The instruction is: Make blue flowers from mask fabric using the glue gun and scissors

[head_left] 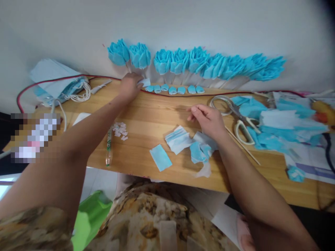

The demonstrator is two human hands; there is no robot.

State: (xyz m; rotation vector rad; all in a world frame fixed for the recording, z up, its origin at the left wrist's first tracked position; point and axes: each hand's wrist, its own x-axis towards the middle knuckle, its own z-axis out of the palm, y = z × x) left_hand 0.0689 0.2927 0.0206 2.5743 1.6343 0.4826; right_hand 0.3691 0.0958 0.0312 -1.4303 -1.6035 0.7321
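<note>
My left hand (pixel 130 87) reaches to the far edge of the wooden table (pixel 146 118), fingers closed on a small rolled blue piece (pixel 144 82) at the left end of a row of several blue rolls (pixel 174 89). My right hand (pixel 208 120) rests mid-table, fingers loosely curled and holding nothing I can see, just above cut blue-and-white mask pieces (pixel 188 144). A flat blue rectangle (pixel 160 157) lies near the front edge. Several blue fabric flowers (pixel 183 61) lean against the white wall.
Scissors (pixel 237 116) and a thin wooden stick (pixel 243 146) lie right of my right hand, beside a heap of blue scraps (pixel 282 129). A pen (pixel 109 148) and small white bits (pixel 120 130) lie left. Face masks (pixel 62 87) and a red cable (pixel 78 77) sit at the far left.
</note>
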